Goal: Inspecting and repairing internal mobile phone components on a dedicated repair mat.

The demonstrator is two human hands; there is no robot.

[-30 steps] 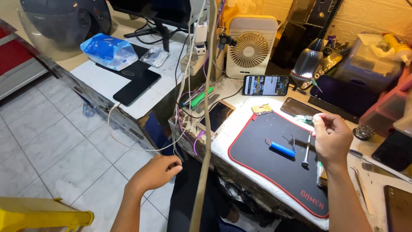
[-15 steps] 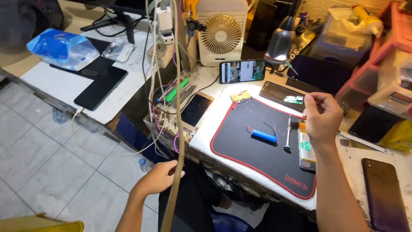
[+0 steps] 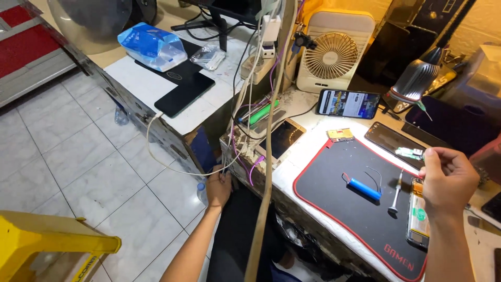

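My left hand (image 3: 219, 188) reaches down into the gap between the two tables. Its fingers are closed on a white cable (image 3: 156, 156) where it joins a hanging bundle of wires (image 3: 245, 130). My right hand (image 3: 448, 180) hovers over the right edge of a black mat with a red border (image 3: 344, 224). Thumb and forefinger are pinched together, and I cannot make out anything between them. Below it lies an opened phone (image 3: 417, 227). A blue battery cell with thin leads (image 3: 364, 188) and a small screwdriver (image 3: 396, 196) lie on the mat.
A lit phone (image 3: 348, 103) leans by a white desk fan (image 3: 334, 52), with a desk lamp (image 3: 417, 78) to the right. Dark phones (image 3: 391, 140) (image 3: 282, 138) and a small circuit board (image 3: 340, 134) lie near the mat. The left table holds a black phone (image 3: 183, 94) and a blue pack (image 3: 151, 46). A yellow stool (image 3: 47, 245) stands on the tiled floor.
My left hand has risen from low over the floor to the wire bundle and closed on the white cable. My right hand stays over the mat's right edge. The view has shifted.
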